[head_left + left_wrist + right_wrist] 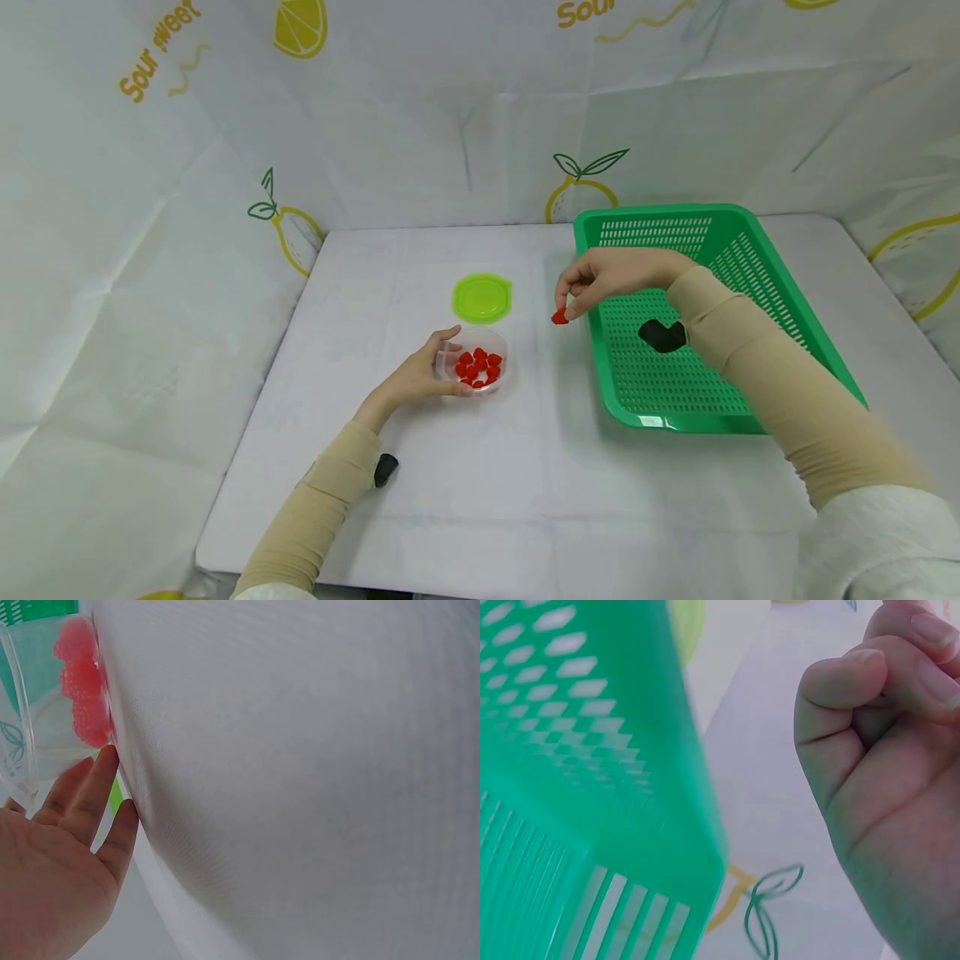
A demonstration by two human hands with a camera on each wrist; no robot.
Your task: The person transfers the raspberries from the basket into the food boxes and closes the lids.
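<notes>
My right hand [617, 273] is over the left rim of the green basket [611, 367], pinching a red raspberry [559, 317] just outside that rim. In the right wrist view its fingers [844, 679] are curled, and the raspberry is out of sight. On the table, a small round clear plastic container [450, 364] holds several red raspberries [480, 367]. My left hand [412, 377] holds this container from the left, thumb at the near side and forefinger at the far side. Bumpy raspberries [81, 681] show through the container's wall in the left wrist view.
A bright green round lid [482, 298] lies flat just behind the container. The perforated basket takes up the right of the white-covered table [465, 483]. Black wrist-worn pieces show at the right forearm [662, 335] and left forearm [386, 469]. A lemon-print cloth [420, 125] hangs behind.
</notes>
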